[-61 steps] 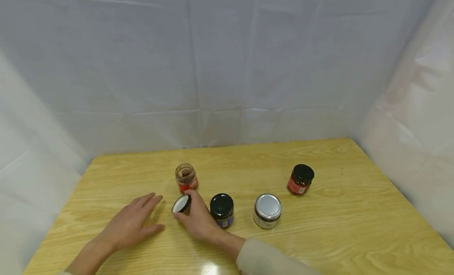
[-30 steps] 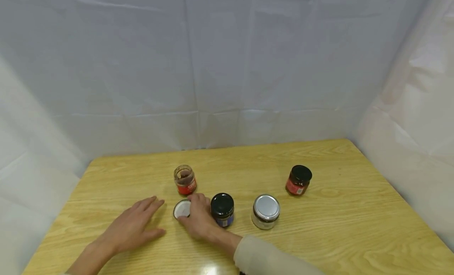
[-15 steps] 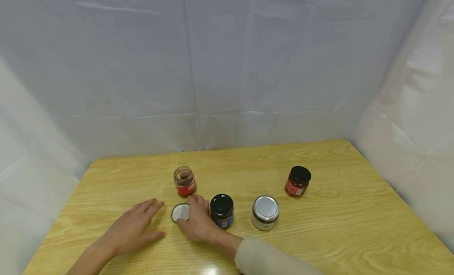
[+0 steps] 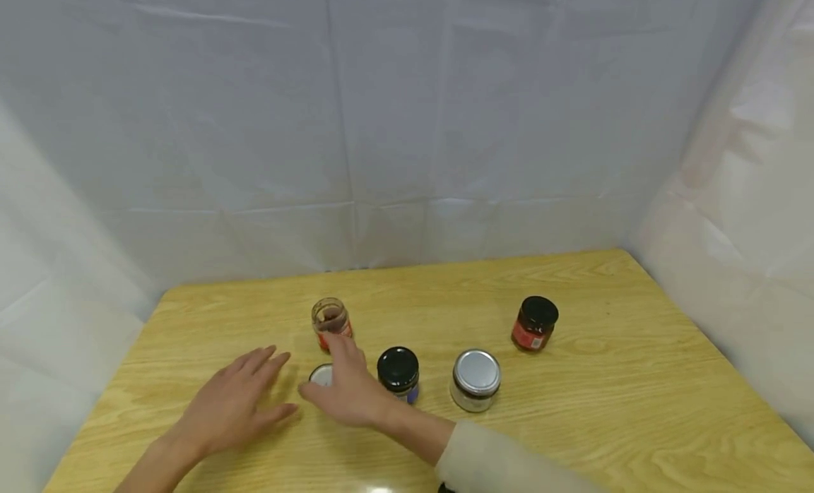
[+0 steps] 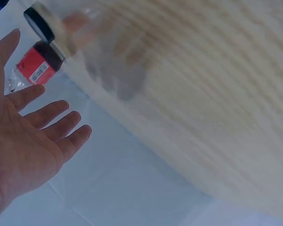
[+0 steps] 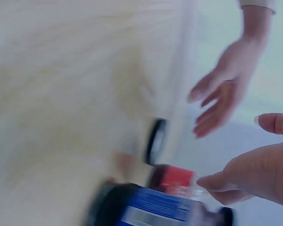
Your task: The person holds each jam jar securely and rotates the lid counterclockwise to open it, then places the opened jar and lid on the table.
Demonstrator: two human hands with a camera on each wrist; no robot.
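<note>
A jar lid [image 4: 321, 374] lies on the table, white inside facing up, partly hidden behind my right hand [image 4: 346, 388]. That hand hovers over the lid with thumb and fingers spread apart and nothing between them; the right wrist view shows the black lid [image 6: 155, 141] apart from the fingers. Just behind stands an uncovered glass jar [image 4: 331, 321] with a red label and dark residue inside, overlapped by my right fingertips. My left hand [image 4: 235, 401] is held left of the lid, fingers extended and holding nothing, as its own wrist view also shows.
Right of my right hand is a black-lidded jar [image 4: 398, 368] with a blue label. Beyond it stand a silver-lidded jar [image 4: 477, 373] and, farther back, a red-labelled jar with a black lid [image 4: 535, 325]. White sheeting [image 4: 407, 126] surrounds the wooden table [image 4: 610, 408].
My right hand tilted the lid down flat onto the table, white side up, then let go and rose off it. My left hand has barely moved.
</note>
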